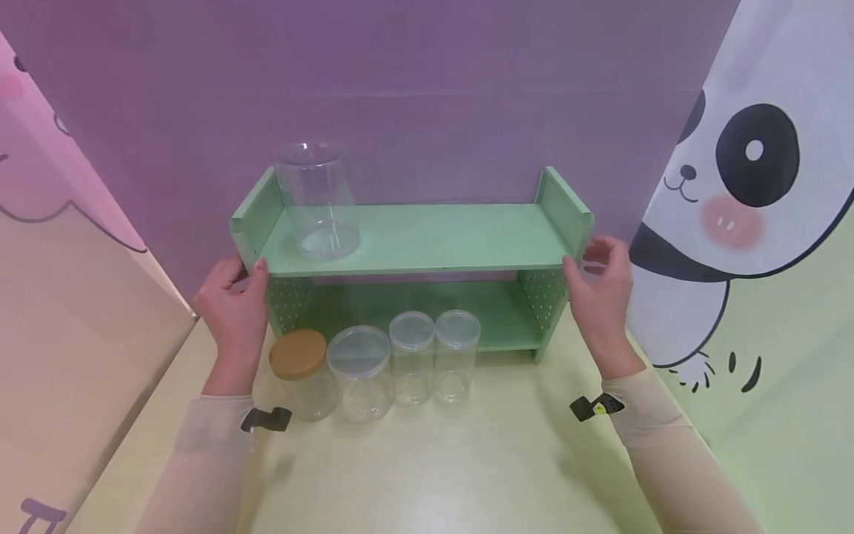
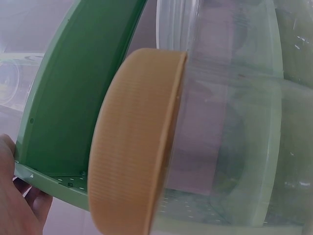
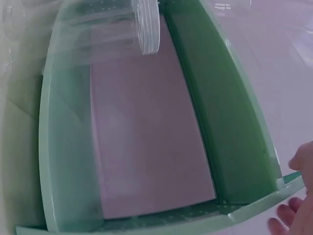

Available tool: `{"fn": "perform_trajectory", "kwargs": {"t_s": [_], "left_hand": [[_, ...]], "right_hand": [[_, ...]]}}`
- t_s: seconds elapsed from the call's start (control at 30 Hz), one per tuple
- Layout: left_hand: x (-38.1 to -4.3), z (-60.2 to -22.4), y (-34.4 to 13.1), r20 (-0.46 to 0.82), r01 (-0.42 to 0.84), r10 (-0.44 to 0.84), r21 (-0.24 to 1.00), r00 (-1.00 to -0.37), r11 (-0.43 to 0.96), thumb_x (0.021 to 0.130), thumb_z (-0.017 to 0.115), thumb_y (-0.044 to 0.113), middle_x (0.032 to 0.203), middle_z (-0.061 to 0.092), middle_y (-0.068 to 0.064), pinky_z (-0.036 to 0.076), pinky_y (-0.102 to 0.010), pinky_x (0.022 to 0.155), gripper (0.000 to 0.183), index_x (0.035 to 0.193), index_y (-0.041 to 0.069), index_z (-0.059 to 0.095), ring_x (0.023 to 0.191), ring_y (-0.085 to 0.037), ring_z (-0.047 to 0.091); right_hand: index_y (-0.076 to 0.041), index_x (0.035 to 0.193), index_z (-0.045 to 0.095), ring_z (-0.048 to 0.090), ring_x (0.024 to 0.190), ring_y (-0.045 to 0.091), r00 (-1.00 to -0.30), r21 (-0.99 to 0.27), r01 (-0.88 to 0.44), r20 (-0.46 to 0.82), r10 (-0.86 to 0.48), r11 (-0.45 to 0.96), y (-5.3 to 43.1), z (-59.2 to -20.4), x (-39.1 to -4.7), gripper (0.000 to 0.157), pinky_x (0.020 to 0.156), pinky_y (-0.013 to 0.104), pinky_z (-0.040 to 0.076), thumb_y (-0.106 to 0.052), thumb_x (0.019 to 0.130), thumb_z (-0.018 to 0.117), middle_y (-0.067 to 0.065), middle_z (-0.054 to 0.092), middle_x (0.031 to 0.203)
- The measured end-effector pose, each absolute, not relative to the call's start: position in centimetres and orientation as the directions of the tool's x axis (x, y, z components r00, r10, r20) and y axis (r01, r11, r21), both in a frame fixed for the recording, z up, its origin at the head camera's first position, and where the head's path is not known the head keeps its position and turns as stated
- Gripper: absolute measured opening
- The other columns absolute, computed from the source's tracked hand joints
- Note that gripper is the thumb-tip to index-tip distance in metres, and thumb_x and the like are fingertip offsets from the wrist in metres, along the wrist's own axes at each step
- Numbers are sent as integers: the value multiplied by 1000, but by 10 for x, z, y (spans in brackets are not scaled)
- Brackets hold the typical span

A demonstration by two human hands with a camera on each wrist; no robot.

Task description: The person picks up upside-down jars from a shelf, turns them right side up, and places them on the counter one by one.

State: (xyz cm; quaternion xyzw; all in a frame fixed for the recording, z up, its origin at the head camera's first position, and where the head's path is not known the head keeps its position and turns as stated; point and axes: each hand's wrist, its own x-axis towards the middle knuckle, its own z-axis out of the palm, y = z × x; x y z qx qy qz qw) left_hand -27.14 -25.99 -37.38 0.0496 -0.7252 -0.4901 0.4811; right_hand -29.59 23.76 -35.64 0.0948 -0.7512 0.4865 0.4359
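A green two-tier shelf (image 1: 427, 237) stands against the back wall. My left hand (image 1: 233, 304) holds its left side, thumb at the front edge of the upper board and fingers around the outside of the side panel (image 2: 54, 188). On the opposite side my right hand (image 1: 603, 297) has its thumb at the front corner, with its fingers bent beside the outer face of the right panel (image 1: 563, 200). A tall clear lidless jar (image 1: 319, 200) sits upright at the left of the upper board.
In front of the shelf, on the pale table (image 1: 427, 475), stand a jar with a tan lid (image 1: 298, 354), a wide clear-lidded jar (image 1: 363, 378) and two slim clear jars (image 1: 412, 363). Walls with cartoon pictures, including a panda (image 1: 747, 185), flank the table.
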Motion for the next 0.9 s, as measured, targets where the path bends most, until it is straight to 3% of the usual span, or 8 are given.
{"fn": "perform_trajectory", "kwargs": {"t_s": [0.2,0.33,0.53,0.63,0.73,0.8,0.9], "left_hand": [[-273,-375,-261,650,396,-554,758,-521,518,101,78,11,100,77,-7,56,-9,79,18,113,2,87,90,0,64],[-272,-376,-261,657,410,-543,753,-524,516,102,77,12,98,75,-2,57,-10,80,18,113,1,86,90,0,65],[-275,-382,-260,674,414,-527,737,-519,535,104,75,14,108,76,-7,59,-10,82,24,122,1,83,97,-2,67],[-274,-386,-254,703,437,-544,711,-458,551,101,78,11,116,70,3,55,-12,91,30,128,-3,76,110,-1,62],[-270,-387,-245,762,512,-557,640,-331,573,93,80,9,119,58,15,49,-21,98,36,122,-9,68,118,-5,56],[-267,-383,-237,806,568,-522,576,-278,588,88,81,10,119,58,13,46,-27,97,40,117,-13,65,117,-12,55],[-263,-372,-224,835,601,-425,547,-349,583,88,83,15,125,59,0,47,-28,101,51,124,-11,59,123,-20,57]], "right_hand": [[0,137,71,73,113,23,-660,-680,-532,706,257,504,241,-360,-304,32,89,18,61,-6,106,72,13,77,122],[-3,133,76,78,108,27,-635,-661,-529,724,267,533,243,-364,-308,27,83,9,57,-6,107,71,12,80,120],[0,128,80,80,105,40,-582,-611,-543,768,266,575,242,-366,-308,24,83,6,56,-3,106,72,19,80,117],[3,126,80,80,104,40,-565,-594,-548,782,264,588,240,-367,-308,23,86,7,56,-2,106,72,23,78,110],[3,127,80,79,105,38,-563,-591,-556,785,259,584,239,-368,-310,24,89,9,58,-1,105,71,24,77,106],[2,128,80,79,106,37,-562,-594,-562,785,261,575,239,-369,-311,25,90,11,59,0,105,71,24,77,105],[1,129,80,79,106,37,-559,-598,-564,784,269,570,240,-368,-312,25,91,13,60,0,105,71,24,76,103]]}}
